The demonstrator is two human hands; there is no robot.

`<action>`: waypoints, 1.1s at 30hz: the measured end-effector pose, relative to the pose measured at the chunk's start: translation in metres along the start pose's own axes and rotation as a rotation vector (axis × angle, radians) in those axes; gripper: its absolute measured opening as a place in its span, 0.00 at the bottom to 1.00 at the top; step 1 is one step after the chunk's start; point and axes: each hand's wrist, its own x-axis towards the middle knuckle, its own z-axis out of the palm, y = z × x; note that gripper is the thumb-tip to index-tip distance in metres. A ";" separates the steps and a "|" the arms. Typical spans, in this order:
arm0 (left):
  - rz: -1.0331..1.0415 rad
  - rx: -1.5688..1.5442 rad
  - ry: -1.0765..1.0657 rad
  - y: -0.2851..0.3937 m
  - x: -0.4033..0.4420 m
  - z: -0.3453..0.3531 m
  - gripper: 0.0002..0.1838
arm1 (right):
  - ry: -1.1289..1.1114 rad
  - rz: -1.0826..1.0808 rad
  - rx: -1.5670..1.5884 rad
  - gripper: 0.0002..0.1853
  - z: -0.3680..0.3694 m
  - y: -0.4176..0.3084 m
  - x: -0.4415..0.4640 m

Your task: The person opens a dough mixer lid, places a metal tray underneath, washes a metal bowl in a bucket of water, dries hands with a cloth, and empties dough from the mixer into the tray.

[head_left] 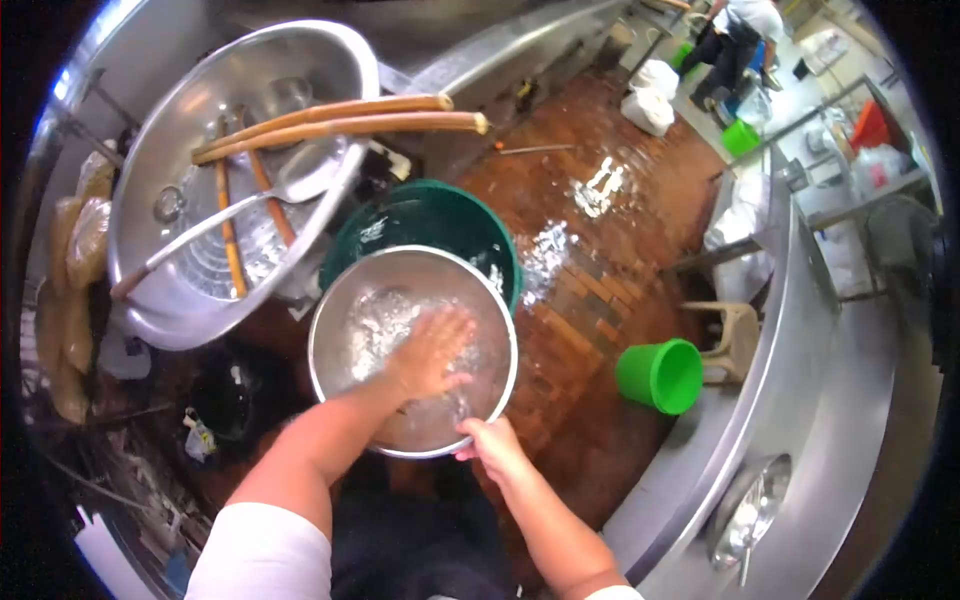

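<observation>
A round metal bowl (330, 340) is tilted towards me at the front rim of a dark green tub (345, 235). My left hand (435, 350) reaches inside it, fingers stretched out and flat against the wet inner surface. At the near right, the fingers of my right hand (492, 447) are closed round the bowl's rim. Shiny wet patches show inside the bowl; the tub behind it appears to hold dark water.
A large metal basin (150, 320) at the left carries wooden sticks (390, 123) and a long-handled ladle (200, 232). The brick floor (580, 330) is wet. A green bucket (672, 377) stands by a beige stool (738, 335). Far right, a person (735, 45) bends over.
</observation>
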 end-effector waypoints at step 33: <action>0.061 -0.657 -0.147 0.166 0.088 -0.080 0.07 | -0.358 0.337 0.901 0.15 -0.160 0.070 0.059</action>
